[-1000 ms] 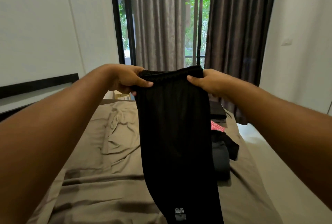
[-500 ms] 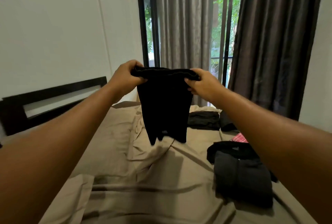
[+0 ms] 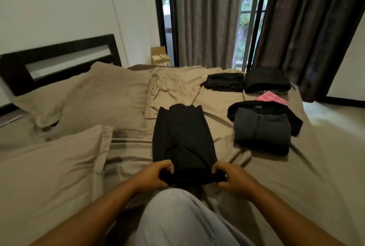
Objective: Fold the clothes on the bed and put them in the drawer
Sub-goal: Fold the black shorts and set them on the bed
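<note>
Black pants (image 3: 182, 139) lie stretched out flat on the tan bed (image 3: 266, 176), legs pointing away from me. My left hand (image 3: 153, 175) grips the left end of their waistband and my right hand (image 3: 233, 179) grips the right end, both low against the sheet just beyond my knee. To the right lies a folded dark grey zip jacket (image 3: 261, 133) on a black garment. Farther back sit a folded black garment (image 3: 224, 81), a taller black folded pile (image 3: 266, 80) and a pink checked cloth (image 3: 271, 97). No drawer is in view.
Two tan pillows (image 3: 49, 176) fill the left side under a black headboard (image 3: 59, 56). A crumpled tan sheet (image 3: 173, 87) lies behind the pants. A cardboard box (image 3: 160, 58) stands by the window, with grey curtains (image 3: 207, 18) beyond. White floor (image 3: 335, 115) shows at right.
I have brought the black pants down from the air and laid them flat on the bed. Both hands kept their grip on the waistband and came low and near. The view tilted down.
</note>
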A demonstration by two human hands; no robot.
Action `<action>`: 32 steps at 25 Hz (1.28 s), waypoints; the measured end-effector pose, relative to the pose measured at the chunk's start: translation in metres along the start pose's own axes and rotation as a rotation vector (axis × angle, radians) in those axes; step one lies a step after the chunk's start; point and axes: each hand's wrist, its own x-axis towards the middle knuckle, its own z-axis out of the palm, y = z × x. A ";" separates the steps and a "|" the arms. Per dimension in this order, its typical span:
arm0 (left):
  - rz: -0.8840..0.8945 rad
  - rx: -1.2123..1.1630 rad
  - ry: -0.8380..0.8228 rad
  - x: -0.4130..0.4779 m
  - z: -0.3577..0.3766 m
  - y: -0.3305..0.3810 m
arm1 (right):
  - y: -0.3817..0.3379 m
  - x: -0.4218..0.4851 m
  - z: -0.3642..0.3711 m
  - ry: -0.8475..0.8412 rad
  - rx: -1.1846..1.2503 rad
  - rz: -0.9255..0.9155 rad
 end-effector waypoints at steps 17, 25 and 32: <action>-0.099 -0.291 0.040 0.015 -0.009 -0.010 | 0.006 0.029 -0.013 0.031 0.230 0.011; -0.163 -0.549 -0.117 0.030 -0.064 -0.003 | -0.018 0.028 -0.045 -0.038 0.581 0.040; -0.156 -0.707 0.585 0.171 -0.092 -0.021 | -0.035 0.200 -0.070 0.371 0.644 0.163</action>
